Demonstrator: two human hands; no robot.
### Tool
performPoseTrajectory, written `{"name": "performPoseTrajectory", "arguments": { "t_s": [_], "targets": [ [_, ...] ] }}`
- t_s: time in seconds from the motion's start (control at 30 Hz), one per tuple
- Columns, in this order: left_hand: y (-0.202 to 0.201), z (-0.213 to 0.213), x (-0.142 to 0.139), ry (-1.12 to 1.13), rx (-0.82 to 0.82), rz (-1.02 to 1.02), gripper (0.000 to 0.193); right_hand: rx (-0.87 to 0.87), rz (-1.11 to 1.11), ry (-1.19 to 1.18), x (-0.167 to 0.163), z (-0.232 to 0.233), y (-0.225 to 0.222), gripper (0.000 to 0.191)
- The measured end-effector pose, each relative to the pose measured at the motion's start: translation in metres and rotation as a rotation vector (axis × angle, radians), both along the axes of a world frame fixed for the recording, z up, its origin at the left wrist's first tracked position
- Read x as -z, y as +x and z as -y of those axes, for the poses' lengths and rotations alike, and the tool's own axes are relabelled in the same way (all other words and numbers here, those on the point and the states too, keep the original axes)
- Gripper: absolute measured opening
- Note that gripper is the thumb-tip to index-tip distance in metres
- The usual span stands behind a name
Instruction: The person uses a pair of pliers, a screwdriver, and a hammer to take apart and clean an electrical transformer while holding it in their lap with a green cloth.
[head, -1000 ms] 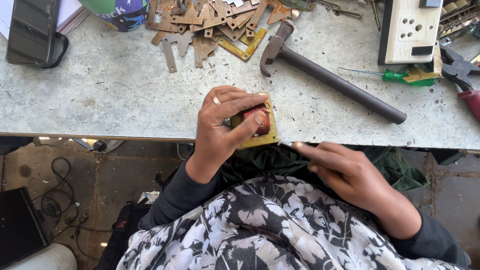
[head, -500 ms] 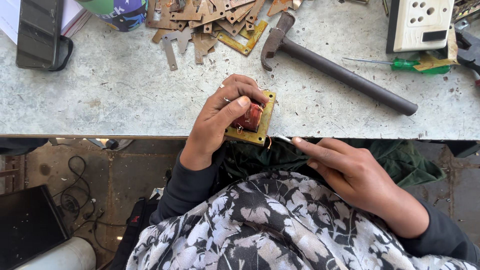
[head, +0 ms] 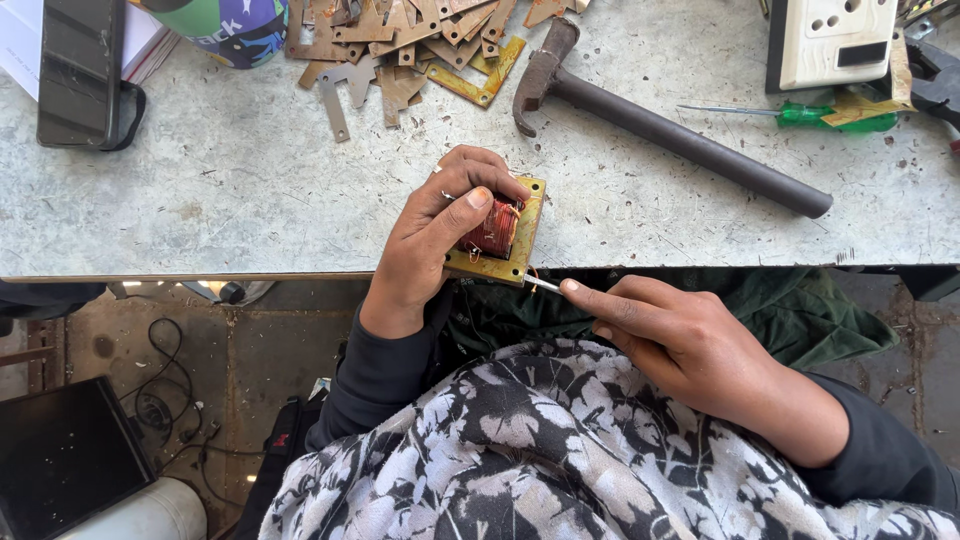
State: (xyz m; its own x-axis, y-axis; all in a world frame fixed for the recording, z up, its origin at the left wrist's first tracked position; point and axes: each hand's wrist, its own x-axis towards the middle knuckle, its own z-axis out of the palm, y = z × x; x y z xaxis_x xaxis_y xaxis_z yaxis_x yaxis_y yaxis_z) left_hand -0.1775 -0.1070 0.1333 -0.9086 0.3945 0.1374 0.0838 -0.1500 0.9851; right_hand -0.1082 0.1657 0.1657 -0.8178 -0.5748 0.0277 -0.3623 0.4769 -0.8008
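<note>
The left hand (head: 440, 235) reaches up from the lap with its wrist over the tabletop (head: 250, 190) edge, fingers curled around a small transformer (head: 497, 232): a copper-red coil in a yellowish plate frame, resting at the very edge of the tabletop. The thumb presses on the coil's top and the fingers wrap its far side, so this hand is grasping it firmly. The right hand (head: 690, 340) lies lower, over the lap, forearm coming in from the right. Its forefinger and thumb pinch a thin metal strip (head: 543, 284) whose tip touches the frame's near corner. Beyond the left hand lies bare tabletop, then a heap of loose metal plates (head: 400, 45). A hammer (head: 660, 125) lies up and right of both hands, well apart.
</note>
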Motion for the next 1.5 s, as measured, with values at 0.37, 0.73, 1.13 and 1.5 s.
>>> {"name": "performPoseTrajectory", "arguments": {
  "t_s": [0.37, 0.73, 1.13, 1.5],
  "targets": [
    [0.004, -0.003, -0.001, -0.098, 0.000, -0.082, 0.028, -0.054, -0.035, 0.214, -0.023, 0.001, -0.002, 0.063],
    [0.012, -0.014, 0.009, -0.041, -0.031, -0.135, 0.022, 0.112, -0.036, 0.211, -0.035, 0.016, 0.011, 0.043],
    [0.027, -0.021, 0.008, -0.214, -0.260, -0.377, 0.036, 0.374, 0.064, 0.045, 0.016, 0.028, -0.021, 0.042],
    [0.035, -0.031, -0.001, -0.300, -0.375, -0.482, 0.040, 0.390, 0.615, -0.185, 0.038, 0.018, -0.048, 0.028]
  ]
}}
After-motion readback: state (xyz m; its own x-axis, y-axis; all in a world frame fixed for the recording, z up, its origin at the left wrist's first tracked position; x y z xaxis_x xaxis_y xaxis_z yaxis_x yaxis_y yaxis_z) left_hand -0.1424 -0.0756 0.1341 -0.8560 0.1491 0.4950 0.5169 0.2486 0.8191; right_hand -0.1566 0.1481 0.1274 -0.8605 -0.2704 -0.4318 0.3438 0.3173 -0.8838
